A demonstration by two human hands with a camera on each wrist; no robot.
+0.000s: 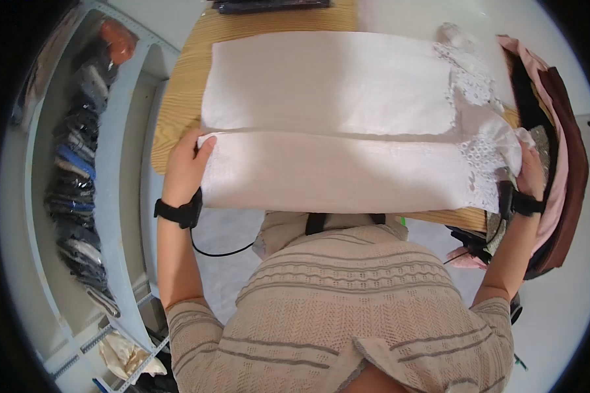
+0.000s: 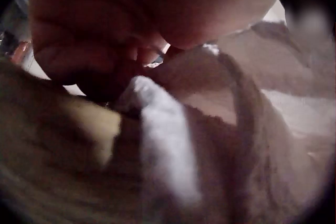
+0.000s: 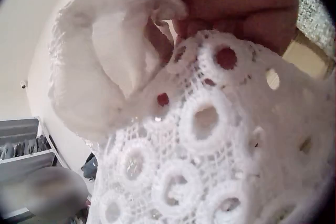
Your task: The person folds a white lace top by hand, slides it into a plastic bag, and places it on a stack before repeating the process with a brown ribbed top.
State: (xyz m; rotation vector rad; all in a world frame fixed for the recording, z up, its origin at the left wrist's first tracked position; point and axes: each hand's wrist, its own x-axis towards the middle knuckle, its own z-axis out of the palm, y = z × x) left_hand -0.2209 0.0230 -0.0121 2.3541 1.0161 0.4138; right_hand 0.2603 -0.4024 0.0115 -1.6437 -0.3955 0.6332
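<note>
A white cloth garment (image 1: 334,173) with lace at its right end lies lengthwise across a wooden table (image 1: 177,98), a fold line running along its middle. The left hand (image 1: 189,164) pinches its left edge at that line, thumb on top; in the left wrist view the hand (image 2: 152,14) holds a cloth edge (image 2: 168,140). At the lace end, the right hand (image 1: 530,171) grips a bunched piece of the cloth. Close up in the right wrist view, the fingers (image 3: 241,8) curl round the ruffled edge above the lace (image 3: 199,145).
Shelves of bagged, folded items (image 1: 78,183) stand at the left. Pink and dark red garments (image 1: 564,177) hang at the right. A dark packet (image 1: 272,5) lies at the table's far edge. A black cable (image 1: 223,254) hangs from the left wrist camera.
</note>
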